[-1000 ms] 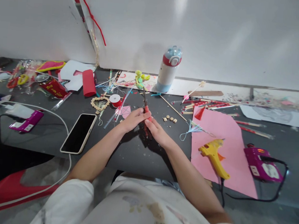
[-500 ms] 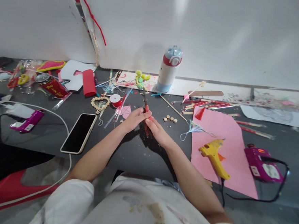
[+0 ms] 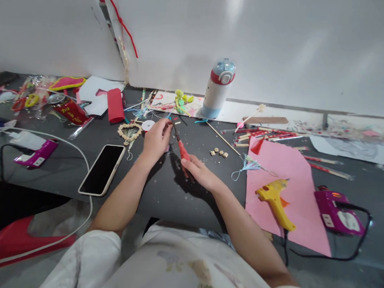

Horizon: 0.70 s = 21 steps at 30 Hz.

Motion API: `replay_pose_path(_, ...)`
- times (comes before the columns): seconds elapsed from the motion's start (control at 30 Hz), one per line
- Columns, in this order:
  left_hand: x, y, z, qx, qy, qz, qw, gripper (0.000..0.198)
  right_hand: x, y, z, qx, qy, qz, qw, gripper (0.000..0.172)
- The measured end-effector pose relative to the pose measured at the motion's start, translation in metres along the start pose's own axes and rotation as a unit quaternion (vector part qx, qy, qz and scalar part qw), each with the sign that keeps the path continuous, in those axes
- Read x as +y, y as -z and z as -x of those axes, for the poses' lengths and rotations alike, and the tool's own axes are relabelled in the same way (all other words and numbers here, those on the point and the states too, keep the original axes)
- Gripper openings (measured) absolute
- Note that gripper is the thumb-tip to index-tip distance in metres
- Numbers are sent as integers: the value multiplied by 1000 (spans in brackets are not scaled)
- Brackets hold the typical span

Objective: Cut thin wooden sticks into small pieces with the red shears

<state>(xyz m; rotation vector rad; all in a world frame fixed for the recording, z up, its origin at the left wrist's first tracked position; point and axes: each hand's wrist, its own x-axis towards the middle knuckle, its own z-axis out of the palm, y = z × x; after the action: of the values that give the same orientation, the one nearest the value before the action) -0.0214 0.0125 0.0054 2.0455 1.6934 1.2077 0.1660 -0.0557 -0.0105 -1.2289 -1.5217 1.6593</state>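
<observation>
In my right hand (image 3: 200, 170) is a pair of red-handled scissors (image 3: 183, 149), the narrow dark blades pointing away and to the left. My left hand (image 3: 156, 140) is closed in a pinch beside the blade tips. What its fingers hold, if anything, is too small to make out. Just left of that hand, partly covered by it, stands a white-topped ribbon spool (image 3: 147, 125). A heart-shaped beaded ring (image 3: 128, 133) with a tassel lies further left. Several small wooden beads (image 3: 219, 152) rest right of the scissors.
A phone (image 3: 102, 170) lies left of my forearm, a cable beneath it. A bottle (image 3: 218, 89) stands at the back by the board. On the right, a yellow glue gun (image 3: 276, 201) rests on pink paper (image 3: 304, 187), near a purple power strip (image 3: 338, 211). A can (image 3: 68, 109) lies left.
My hands were together around the scissors. The left has moved away to the left and up to the blade tips; the right keeps the scissors, which have tilted further left.
</observation>
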Motion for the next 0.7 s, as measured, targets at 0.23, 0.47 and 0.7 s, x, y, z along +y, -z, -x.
replay_pose_path(0.23, -3, 2, -3, 3, -26, -81, 996, 20, -3, -1, 2, -12, -5, -2, 1000, 44)
replay_pose_path(0.47, 0, 5, -5, -24, -9, -20, 999, 30, -4, -1, 3, -48, 38, -10, 998, 42)
replay_pose_path(0.7, -5, 12, -9, -67, 10, 76, 995, 37, 6, 0, -2, -60, 42, -11, 997, 41)
